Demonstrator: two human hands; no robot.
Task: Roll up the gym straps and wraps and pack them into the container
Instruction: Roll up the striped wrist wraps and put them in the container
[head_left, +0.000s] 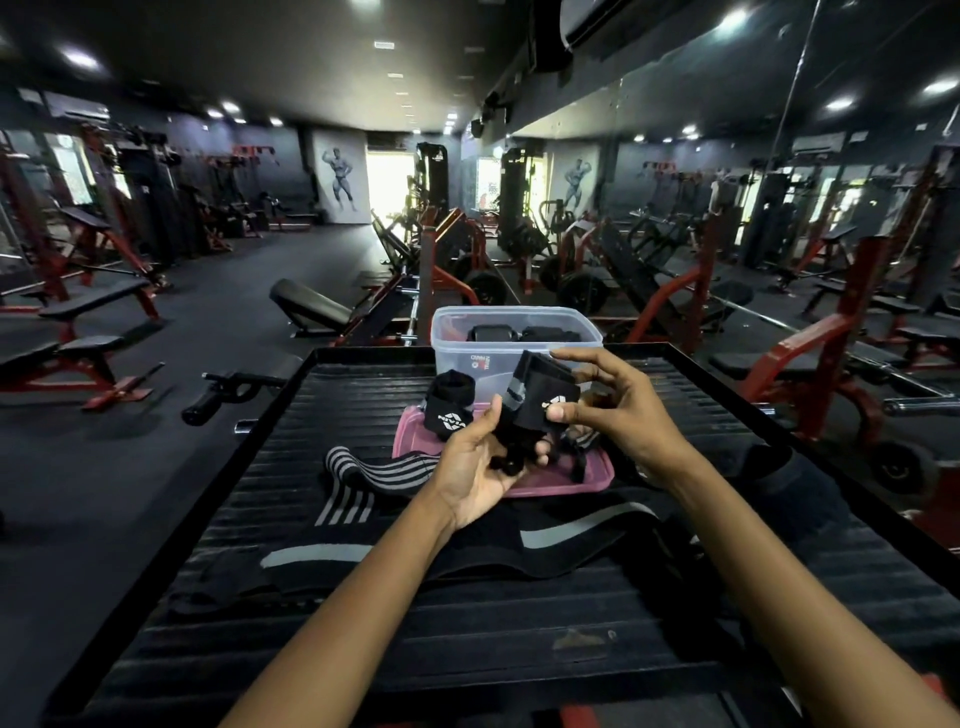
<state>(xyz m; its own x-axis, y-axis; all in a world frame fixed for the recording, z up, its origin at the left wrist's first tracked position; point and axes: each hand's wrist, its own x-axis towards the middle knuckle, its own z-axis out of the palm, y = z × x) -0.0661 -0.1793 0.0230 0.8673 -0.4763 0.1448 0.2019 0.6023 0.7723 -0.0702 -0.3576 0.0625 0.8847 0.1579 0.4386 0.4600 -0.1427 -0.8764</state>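
While a black wrist wrap (540, 402) sits at frame centre, the left hand (480, 470) cups its loose tail and the right hand (608, 410) pinches its upper edge. Rolling appears underway; next, tighten the coil and carry it to the clear container (452, 332) behind.

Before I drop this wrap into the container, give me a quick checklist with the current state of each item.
1. Wrap held by both the left hand and the right hand: ok.
2. Wrap fully rolled: not ok, a loose end hangs in the left palm.
3. Container open, pink lid off and lying on the platform: ok.
4. Space left inside beside the black rolls: cannot tell.
5. Other pieces packed: not ok, the rolled wrap and striped wraps remain out.
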